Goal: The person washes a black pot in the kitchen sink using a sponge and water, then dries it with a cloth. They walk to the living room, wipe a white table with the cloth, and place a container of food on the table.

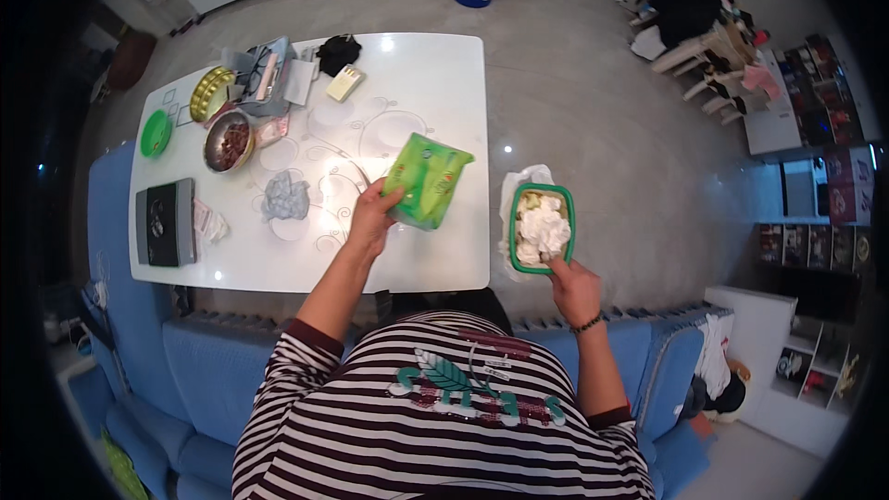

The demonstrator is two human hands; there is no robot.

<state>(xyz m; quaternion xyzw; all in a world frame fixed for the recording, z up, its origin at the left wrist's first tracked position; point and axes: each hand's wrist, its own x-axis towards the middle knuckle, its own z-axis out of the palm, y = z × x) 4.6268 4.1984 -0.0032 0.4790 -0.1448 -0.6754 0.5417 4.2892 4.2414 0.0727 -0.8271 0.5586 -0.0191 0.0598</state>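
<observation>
My left hand [375, 215] grips a green plastic packet [429, 180] by its near left corner, above the right part of the white table. At the right, beyond the table's edge, my right hand [575, 290] touches the near rim of a small green-rimmed bin [572, 222]. Crumpled white tissues or wrappers fill the bin, and a pale liner hangs over its left side. My right fingertips are partly hidden at the rim. A crumpled grey-white plastic bag [285, 196] lies on the table to the left of the packet.
The white table [312, 271] holds a steel bowl of dark reddish pieces [229, 142], a green bowl [156, 133], a gold tin [211, 94], a grey basket [267, 101], a pale yellow box [345, 83] and a dark flat box [165, 222]. A blue sofa [215, 354] runs along the near side.
</observation>
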